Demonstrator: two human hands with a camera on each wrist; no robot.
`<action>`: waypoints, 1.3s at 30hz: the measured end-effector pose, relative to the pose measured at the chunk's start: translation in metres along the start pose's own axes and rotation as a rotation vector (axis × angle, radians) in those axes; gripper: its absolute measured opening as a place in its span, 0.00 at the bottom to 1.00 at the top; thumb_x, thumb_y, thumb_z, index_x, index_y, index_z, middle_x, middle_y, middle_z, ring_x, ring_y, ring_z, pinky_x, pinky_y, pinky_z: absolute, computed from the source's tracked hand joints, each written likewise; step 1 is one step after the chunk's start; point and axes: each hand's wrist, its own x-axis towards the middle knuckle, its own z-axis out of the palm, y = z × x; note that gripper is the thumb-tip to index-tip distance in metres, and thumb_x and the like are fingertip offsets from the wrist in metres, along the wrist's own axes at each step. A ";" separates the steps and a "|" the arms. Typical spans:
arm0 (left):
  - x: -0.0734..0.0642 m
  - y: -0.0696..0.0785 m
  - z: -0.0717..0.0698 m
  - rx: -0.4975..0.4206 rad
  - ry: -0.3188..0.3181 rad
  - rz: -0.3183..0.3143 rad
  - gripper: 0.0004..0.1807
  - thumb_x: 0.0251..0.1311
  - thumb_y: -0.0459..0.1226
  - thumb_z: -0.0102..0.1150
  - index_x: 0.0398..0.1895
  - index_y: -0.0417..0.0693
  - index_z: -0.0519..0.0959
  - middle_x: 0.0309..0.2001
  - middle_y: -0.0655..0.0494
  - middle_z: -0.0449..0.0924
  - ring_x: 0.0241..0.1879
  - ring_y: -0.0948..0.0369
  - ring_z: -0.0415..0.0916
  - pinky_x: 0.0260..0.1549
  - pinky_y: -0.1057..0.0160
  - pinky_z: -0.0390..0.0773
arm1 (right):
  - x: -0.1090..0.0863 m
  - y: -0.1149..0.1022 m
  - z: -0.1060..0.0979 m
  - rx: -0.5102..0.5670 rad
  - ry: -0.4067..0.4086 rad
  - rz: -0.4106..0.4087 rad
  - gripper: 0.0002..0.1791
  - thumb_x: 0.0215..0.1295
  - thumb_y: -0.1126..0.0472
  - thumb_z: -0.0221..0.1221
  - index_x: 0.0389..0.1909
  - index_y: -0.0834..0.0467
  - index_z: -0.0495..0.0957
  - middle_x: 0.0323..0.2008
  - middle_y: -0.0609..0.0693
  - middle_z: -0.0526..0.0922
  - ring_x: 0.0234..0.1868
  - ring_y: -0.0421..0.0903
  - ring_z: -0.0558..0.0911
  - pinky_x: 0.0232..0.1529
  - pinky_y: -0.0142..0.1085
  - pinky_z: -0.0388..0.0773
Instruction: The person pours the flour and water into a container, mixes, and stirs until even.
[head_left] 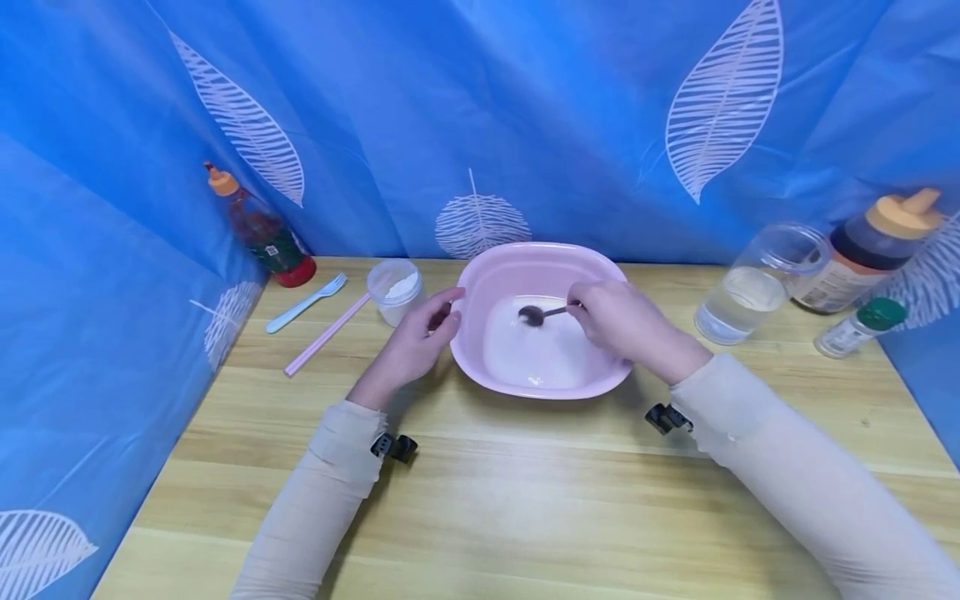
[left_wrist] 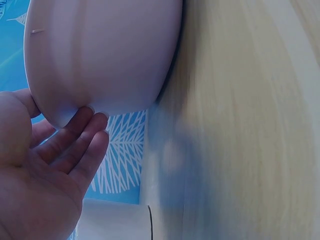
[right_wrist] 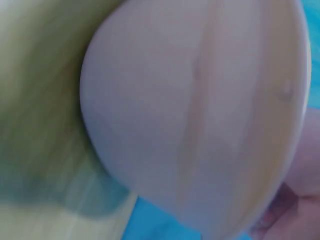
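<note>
A pink basin (head_left: 542,390) stands on the table with a whitish liquid in its bottom. Over it my right hand (head_left: 617,321) grips the handle of a dark spoon (head_left: 532,316), whose bowl is at the liquid. My left hand (head_left: 422,342) holds the basin's left rim, thumb on the rim side and fingertips against the outer wall, as the left wrist view shows. In the right wrist view the basin wall (right_wrist: 150,100) hides most of the right hand (right_wrist: 305,175), and the spoon cannot be seen there.
Left of the basin are a tub of white powder (head_left: 396,292), pink chopsticks (head_left: 327,335), a blue fork (head_left: 306,303) and a red sauce bottle (head_left: 270,237). To the right stand a clear cup of liquid (head_left: 738,304), a dark sauce bottle (head_left: 862,254) and a green-capped jar (head_left: 858,329).
</note>
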 end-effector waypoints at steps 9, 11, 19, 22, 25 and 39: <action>0.000 0.000 0.004 0.010 0.021 -0.008 0.27 0.83 0.41 0.50 0.80 0.44 0.69 0.55 0.42 0.81 0.51 0.50 0.79 0.52 0.56 0.82 | -0.022 0.024 -0.026 -0.017 -0.057 0.009 0.06 0.75 0.66 0.62 0.43 0.61 0.87 0.34 0.54 0.89 0.34 0.49 0.84 0.40 0.47 0.86; 0.000 0.001 0.003 0.017 0.036 -0.004 0.27 0.83 0.40 0.50 0.80 0.43 0.70 0.53 0.42 0.81 0.49 0.50 0.78 0.49 0.59 0.81 | -0.024 0.021 -0.025 0.022 -0.074 -0.031 0.05 0.75 0.66 0.63 0.40 0.59 0.87 0.31 0.50 0.88 0.31 0.45 0.82 0.38 0.43 0.83; -0.001 0.004 0.005 0.009 0.068 -0.007 0.27 0.81 0.38 0.51 0.79 0.41 0.71 0.45 0.46 0.76 0.44 0.54 0.74 0.40 0.66 0.76 | -0.019 0.008 -0.002 0.121 -0.037 -0.082 0.05 0.76 0.65 0.64 0.39 0.59 0.88 0.29 0.48 0.85 0.28 0.42 0.77 0.38 0.41 0.79; 0.000 0.003 0.006 -0.017 0.072 0.002 0.27 0.81 0.37 0.52 0.79 0.39 0.71 0.43 0.47 0.74 0.42 0.55 0.72 0.38 0.68 0.74 | -0.016 0.010 0.000 0.076 0.024 -0.021 0.06 0.76 0.66 0.62 0.42 0.61 0.88 0.32 0.52 0.87 0.31 0.48 0.80 0.41 0.46 0.83; 0.001 0.002 0.007 -0.055 0.078 0.018 0.27 0.81 0.36 0.52 0.78 0.38 0.71 0.41 0.48 0.73 0.39 0.55 0.70 0.35 0.69 0.72 | -0.016 0.015 -0.004 0.011 0.055 0.039 0.07 0.77 0.66 0.61 0.44 0.62 0.87 0.35 0.56 0.89 0.34 0.53 0.82 0.42 0.50 0.84; 0.001 -0.001 0.011 -0.098 0.099 0.036 0.26 0.80 0.35 0.53 0.77 0.37 0.72 0.37 0.50 0.71 0.34 0.56 0.68 0.30 0.70 0.68 | -0.045 0.012 -0.015 0.089 -0.096 -0.140 0.04 0.73 0.65 0.67 0.38 0.54 0.88 0.30 0.43 0.84 0.32 0.40 0.77 0.39 0.38 0.78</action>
